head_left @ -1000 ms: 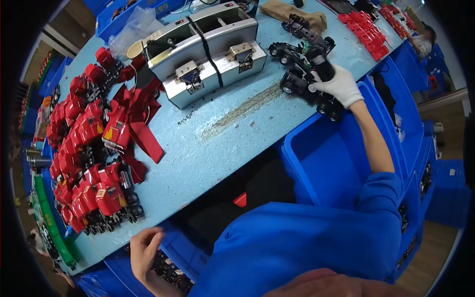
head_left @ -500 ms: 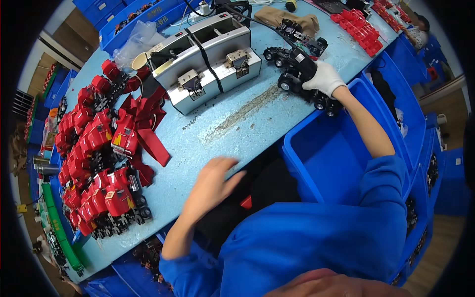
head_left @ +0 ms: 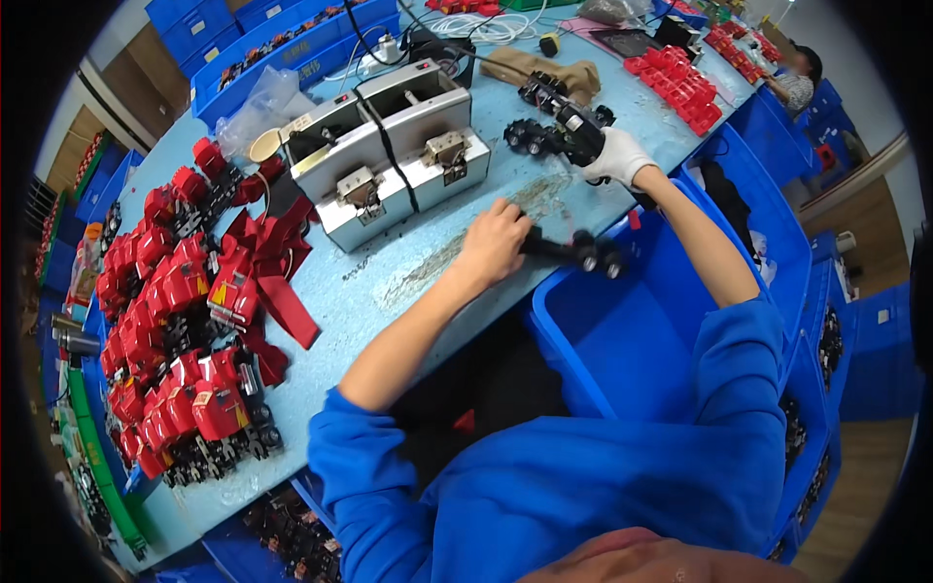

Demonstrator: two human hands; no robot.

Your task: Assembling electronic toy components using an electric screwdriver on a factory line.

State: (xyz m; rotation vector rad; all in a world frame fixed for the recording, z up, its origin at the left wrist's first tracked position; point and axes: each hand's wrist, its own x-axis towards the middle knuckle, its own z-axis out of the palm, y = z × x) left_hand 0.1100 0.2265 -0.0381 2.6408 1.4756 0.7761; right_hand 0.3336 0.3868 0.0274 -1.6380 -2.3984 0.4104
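A bin (head_left: pixel 622 335) hugs the table (head_left: pixel 355 296) edge; there the left hand (head_left: pixel 496 241), fingers curled, grips a chassis (head_left: pixel 556 251); bare tabletop runs left to red trucks (head_left: pixel 183 282); the gloved right hand (head_left: pixel 619 157) clasps a tool (head_left: pixel 580 134); a silver box (head_left: pixel 408 155) blocks the middle

Here a black wheeled chassis (head_left: pixel 556 251) is being gripped at one end by the left hand (head_left: pixel 496 241), near the surface (head_left: pixel 340 321) edge; a pale-labelled black piece (head_left: pixel 575 126) is clasped by the right hand (head_left: pixel 620 158).
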